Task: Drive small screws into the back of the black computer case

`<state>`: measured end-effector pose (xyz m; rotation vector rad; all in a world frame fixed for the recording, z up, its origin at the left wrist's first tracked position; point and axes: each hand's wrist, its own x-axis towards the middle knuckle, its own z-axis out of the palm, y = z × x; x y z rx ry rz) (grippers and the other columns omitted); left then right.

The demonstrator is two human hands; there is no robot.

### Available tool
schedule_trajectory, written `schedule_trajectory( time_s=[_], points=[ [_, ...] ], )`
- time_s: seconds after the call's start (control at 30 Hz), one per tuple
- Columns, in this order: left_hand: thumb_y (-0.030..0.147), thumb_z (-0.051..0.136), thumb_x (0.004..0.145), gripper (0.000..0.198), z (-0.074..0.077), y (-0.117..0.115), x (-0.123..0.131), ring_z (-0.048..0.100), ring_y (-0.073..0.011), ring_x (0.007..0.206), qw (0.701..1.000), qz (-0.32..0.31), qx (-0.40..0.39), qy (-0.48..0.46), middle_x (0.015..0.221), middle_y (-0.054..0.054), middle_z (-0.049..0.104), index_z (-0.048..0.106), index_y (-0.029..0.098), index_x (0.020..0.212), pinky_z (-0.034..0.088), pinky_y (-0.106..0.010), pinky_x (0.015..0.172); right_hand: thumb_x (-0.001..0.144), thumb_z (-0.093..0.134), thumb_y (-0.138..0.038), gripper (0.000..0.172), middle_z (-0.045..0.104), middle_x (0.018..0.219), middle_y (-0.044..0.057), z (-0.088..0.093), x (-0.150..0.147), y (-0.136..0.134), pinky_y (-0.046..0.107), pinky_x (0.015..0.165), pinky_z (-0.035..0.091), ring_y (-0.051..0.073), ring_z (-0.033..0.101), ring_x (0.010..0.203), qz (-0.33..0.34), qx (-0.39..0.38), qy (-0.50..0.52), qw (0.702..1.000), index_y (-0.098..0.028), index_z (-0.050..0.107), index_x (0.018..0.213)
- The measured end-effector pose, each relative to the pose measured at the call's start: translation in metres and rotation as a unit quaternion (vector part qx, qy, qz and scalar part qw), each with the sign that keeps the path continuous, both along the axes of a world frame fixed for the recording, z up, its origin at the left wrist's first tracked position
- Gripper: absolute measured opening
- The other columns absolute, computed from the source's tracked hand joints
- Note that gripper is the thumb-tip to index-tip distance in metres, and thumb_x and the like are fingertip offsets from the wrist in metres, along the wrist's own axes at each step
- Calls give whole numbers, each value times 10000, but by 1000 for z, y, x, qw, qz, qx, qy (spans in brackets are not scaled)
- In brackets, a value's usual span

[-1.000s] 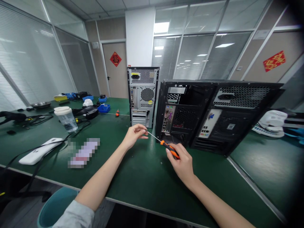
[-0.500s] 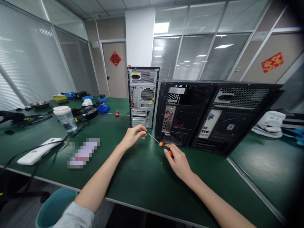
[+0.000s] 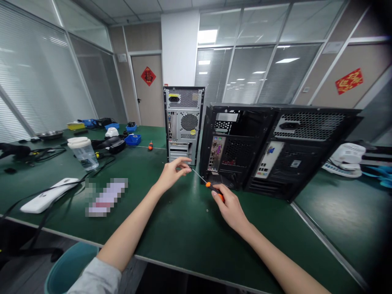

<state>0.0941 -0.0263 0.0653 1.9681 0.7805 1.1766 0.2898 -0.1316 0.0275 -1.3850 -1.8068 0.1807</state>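
My right hand (image 3: 230, 206) is wrapped round the orange-and-black handle of a screwdriver (image 3: 211, 187), whose thin shaft slants up and left. At the tip of the shaft, my left hand (image 3: 173, 173) has its fingers curled together in a pinch; anything between them is too small to make out. Just behind the left hand stands a silver computer case (image 3: 185, 122), its rear side with fan grille and slots facing me. To its right, close to the screwdriver, are a black computer case (image 3: 235, 143) and another black case (image 3: 303, 151).
Left on the green table (image 3: 180, 232) are a plastic cup (image 3: 83, 153), a white device (image 3: 49, 196), a pixelated item (image 3: 107, 198), cables and a blue tray (image 3: 132, 140). A tiny bit (image 3: 207, 210) lies near my right wrist. A second screwdriver (image 3: 150, 145) stands farther back.
My left fingers have shifted slightly up at the screwdriver's tip. The right hand keeps its grip almost unmoved, and the view has drifted a little.
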Motion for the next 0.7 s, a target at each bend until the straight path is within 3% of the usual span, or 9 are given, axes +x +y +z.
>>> schedule_trajectory(
  time_s=[0.17, 0.3, 0.47, 0.57, 0.7],
  points=[
    [373, 497, 751, 376, 9, 5, 6, 581, -75, 682, 999, 20, 23, -12, 802, -30, 615, 499, 163, 1064, 510, -198, 637, 850, 377, -306, 211, 584, 850, 54, 4, 5, 1, 255, 668, 409, 153, 546, 742, -25, 17, 24, 999, -173, 519, 931],
    [327, 454, 782, 285, 24, 12, 11, 583, -75, 740, 993, 58, 96, 28, 824, -18, 628, 520, 180, 1016, 496, -193, 662, 837, 386, -348, 246, 576, 767, 40, 8, 15, 4, 252, 587, 409, 145, 534, 658, -47, 45, 61, 996, -178, 520, 954],
    [240, 415, 796, 227, 60, 22, 21, 567, -72, 836, 964, 100, 239, 62, 945, -35, 616, 546, 163, 965, 468, -214, 779, 820, 416, -376, 246, 560, 722, 20, 16, 33, 11, 244, 509, 418, 118, 516, 549, -85, 90, 132, 983, -190, 512, 950],
    [216, 407, 793, 229, 85, 28, 31, 531, -95, 919, 928, 154, 332, 76, 985, -41, 601, 547, 158, 965, 435, -253, 849, 820, 425, -384, 241, 559, 758, 16, 22, 45, 16, 247, 483, 444, 96, 516, 492, -121, 126, 189, 966, -196, 491, 956],
    [203, 372, 802, 271, 110, 33, 50, 467, -134, 1025, 884, 214, 408, 81, 1049, -60, 564, 530, 150, 1015, 372, -308, 936, 821, 420, -402, 256, 540, 1022, 63, 27, 62, 24, 248, 473, 521, 127, 598, 696, -131, 187, 284, 931, -202, 444, 977]
  ],
)
